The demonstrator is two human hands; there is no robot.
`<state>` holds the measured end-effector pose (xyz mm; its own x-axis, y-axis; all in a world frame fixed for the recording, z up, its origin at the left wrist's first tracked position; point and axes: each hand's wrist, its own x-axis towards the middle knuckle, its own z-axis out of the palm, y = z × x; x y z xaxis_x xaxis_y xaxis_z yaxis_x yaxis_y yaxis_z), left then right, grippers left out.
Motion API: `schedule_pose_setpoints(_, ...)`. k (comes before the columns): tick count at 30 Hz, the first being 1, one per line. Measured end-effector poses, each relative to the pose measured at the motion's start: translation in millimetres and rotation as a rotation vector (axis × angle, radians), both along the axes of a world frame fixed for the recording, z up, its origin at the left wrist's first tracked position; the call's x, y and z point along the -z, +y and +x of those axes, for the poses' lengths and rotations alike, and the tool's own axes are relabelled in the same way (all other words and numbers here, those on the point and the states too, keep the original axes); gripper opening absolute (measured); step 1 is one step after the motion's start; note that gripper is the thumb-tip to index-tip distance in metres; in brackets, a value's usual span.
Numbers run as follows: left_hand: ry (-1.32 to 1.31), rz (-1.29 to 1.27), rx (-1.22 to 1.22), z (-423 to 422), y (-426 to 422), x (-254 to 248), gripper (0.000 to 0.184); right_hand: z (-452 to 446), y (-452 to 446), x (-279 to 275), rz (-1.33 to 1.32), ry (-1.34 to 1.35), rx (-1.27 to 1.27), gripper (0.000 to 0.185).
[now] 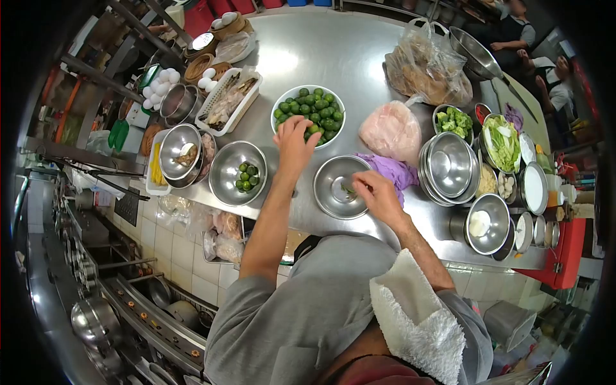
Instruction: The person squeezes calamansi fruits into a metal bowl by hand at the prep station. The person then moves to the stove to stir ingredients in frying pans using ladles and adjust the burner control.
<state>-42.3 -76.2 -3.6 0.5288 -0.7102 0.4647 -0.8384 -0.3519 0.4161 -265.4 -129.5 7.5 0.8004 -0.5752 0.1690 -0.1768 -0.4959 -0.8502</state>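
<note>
A white bowl [274,108] heaped with green limes [319,102] stands in front of me. My left hand [295,140] reaches over its near rim, fingers bent and apart against the nearest limes. Whether a lime is between them is hidden. My right hand [377,192] is closed in a pinch at the right rim of a steel bowl [330,204]. Something small and dark green shows by its fingertips, too small to name. To the left, another steel bowl [221,176] has several small limes [247,178] in it.
A purple cloth [394,172] and a bag of pale pink food [391,131] lie right. Stacked steel bowls [451,165], broccoli [454,120] and lettuce [502,142] stand further right. A white basket [251,96] and eggs [160,86] are left. A white towel [420,314] hangs on my shoulder.
</note>
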Motion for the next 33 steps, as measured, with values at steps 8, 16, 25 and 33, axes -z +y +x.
schedule_pose_setpoints(8, 1.077, -0.113, 0.473, -56.1, 55.1, -11.2, 0.033, 33.4, -0.8, -19.5, 0.027, -0.108, -0.031, 0.017)
schedule_pose_setpoints(16, 1.002, -0.277, 0.434, -81.7, 70.8, 8.1, 0.028, 21.5, 10.9, -1.9, 0.527, -0.021, -0.045, 0.014)
schedule_pose_setpoints(25, 0.930, -0.224, 0.511, -89.6, 70.4, 6.4, 0.025, 10.8, 15.2, 22.4, 0.622, -0.152, 0.031, 0.006)
schedule_pose_setpoints(33, 1.205, -0.275, 0.501, -90.0, 70.9, 32.5, 0.024, 9.7, 19.3, 38.6, 0.625, -0.202, 0.049, 0.004)
